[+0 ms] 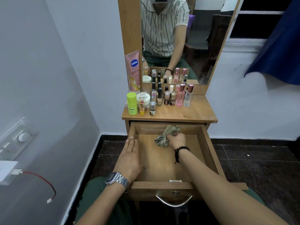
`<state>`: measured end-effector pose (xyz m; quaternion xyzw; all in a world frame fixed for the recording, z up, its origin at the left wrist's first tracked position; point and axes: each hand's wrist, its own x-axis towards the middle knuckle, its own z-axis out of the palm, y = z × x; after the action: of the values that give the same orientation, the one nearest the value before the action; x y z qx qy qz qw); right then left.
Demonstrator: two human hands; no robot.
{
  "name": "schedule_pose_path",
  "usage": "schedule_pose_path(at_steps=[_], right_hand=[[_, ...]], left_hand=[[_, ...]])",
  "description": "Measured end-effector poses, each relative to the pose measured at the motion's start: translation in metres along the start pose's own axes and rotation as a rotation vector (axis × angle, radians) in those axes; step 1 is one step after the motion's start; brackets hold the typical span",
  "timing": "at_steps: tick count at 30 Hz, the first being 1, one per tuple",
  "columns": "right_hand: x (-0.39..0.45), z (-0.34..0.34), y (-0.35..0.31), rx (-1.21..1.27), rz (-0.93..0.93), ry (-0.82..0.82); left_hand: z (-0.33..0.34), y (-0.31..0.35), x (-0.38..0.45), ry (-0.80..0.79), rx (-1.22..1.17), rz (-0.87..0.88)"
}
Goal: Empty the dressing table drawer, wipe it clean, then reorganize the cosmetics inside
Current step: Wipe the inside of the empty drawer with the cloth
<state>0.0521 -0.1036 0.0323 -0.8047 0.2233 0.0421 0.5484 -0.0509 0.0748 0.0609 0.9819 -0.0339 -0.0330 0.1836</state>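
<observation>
The wooden drawer [209, 153] of the dressing table stands pulled out, and its bottom is bare wood. My right hand [176, 140] grips a bunched olive-green cloth [164, 138] and holds it against the drawer floor near the back wall. My left hand [130, 157] lies flat with straight fingers along the drawer's left side wall. The cosmetics stand on the table top [194, 111]: a pink Vaseline tube [133, 70], a lime-green bottle [131, 103], a white nail polish remover jar [143, 97], two pink-capped perfume bottles [184, 95] and several small nail polish bottles [168, 97].
A mirror [178, 38] rises behind the table top. A grey wall with a switch plate [21, 137] and a red wire [40, 181] is at the left. Dark floor tiles surround the table. The drawer's metal handle [173, 201] is close to my lap.
</observation>
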Motion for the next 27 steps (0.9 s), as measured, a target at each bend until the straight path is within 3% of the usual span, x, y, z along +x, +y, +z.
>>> schedule_pose_path(at_steps=[14,17,22,27], right_hand=[[-0.027,0.072,-0.040,-0.277,-0.184,-0.283],[-0.023,0.066,-0.034,-0.076,-0.060,-0.326],[-0.012,0.022,-0.023,0.657,0.329,-0.273],[0.004,-0.033,-0.006,0.749,0.381,-0.035]], left_hand=[[0.001,0.001,0.000,0.013,0.044,0.033],[0.001,0.001,0.000,0.007,0.052,0.030],[0.000,0.002,0.000,-0.017,0.073,0.030],[0.001,0.003,-0.002,-0.033,0.127,0.025]])
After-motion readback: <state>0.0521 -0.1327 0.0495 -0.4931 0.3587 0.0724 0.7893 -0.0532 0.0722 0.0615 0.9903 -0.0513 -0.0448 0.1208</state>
